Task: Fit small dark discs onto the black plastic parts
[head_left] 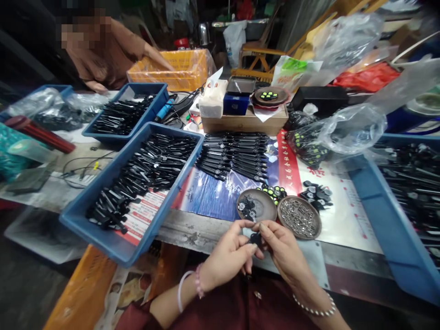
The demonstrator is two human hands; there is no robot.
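Just over the table's front edge, my left hand [231, 253] and my right hand [282, 247] meet, both pinching one small black part [255, 238]. My fingers cover most of it, so its exact kind cannot be told. Right behind them sits a round dish [266, 212] with small black pieces in it. Beside it, another dish [319, 228] is full of small metal pins or screws. Black and yellow-green round pieces [275, 193] lie behind the dishes, and a pile of black parts [316, 196] lies to their right.
A blue tray [74, 223] of long black pieces stands at left, a second blue tray [373, 197] at right. Rows of black pieces [233, 153] lie at the middle. A clear bag [357, 128] rests behind the dishes. Another person [103, 59] sits at the far left by a yellow crate [185, 82].
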